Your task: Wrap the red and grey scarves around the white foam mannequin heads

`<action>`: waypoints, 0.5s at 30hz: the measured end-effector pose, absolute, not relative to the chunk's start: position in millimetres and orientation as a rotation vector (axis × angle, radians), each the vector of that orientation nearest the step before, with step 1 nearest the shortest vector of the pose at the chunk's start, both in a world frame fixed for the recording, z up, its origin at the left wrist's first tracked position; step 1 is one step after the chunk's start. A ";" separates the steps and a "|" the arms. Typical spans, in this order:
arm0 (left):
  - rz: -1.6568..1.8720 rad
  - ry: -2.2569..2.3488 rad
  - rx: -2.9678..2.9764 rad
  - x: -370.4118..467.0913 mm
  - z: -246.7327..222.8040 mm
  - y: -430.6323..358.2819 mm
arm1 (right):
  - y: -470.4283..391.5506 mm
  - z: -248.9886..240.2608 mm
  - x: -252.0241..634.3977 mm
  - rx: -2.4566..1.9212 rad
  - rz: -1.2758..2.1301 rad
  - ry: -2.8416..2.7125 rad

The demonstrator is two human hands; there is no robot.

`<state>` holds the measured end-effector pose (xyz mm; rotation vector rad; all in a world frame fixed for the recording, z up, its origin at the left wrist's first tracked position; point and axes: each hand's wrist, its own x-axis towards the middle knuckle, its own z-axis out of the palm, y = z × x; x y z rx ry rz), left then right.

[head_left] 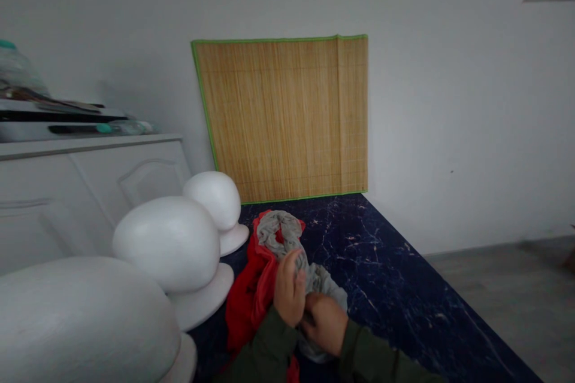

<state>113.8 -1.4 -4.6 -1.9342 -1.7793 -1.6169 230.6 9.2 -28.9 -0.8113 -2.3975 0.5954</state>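
A twisted, bunched grey cloth (330,283) lies partly over a red cloth (251,281) on the dark blue marbled table. My left hand (288,288) rests against the middle of the grey cloth, fingers stretched out and pointing away from me, thumb a little apart. Just to its right, my right hand (327,322) is closed, its fingers curled around a part of the grey cloth that is mostly hidden. The two hands almost touch. At the far end the grey cloth forms a loop, with red showing through it.
White mannequin heads stand in a row on the left: a near one (85,323), a middle one (168,242) and a far one (214,198). A bamboo mat (287,119) with green edging leans on the wall. The table's right edge (442,278) drops toward the floor. A white cabinet (148,182) stands behind.
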 end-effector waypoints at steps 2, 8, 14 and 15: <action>-1.628 -1.884 -1.764 97.0 -13.4 14.3 | 27.6 -23.8 238.9 -0.913 0.565 -2.295; -1.375 -2.126 -1.655 78.5 -23.9 32.4 | 90.8 -19.5 291.5 -1.381 0.473 -2.000; -1.196 -2.134 -1.619 84.2 -17.5 23.0 | 112.6 -2.7 292.1 -1.404 0.173 -1.816; -1.165 -2.143 -1.616 84.4 -17.1 22.1 | 112.7 4.7 278.8 -1.334 0.147 -1.844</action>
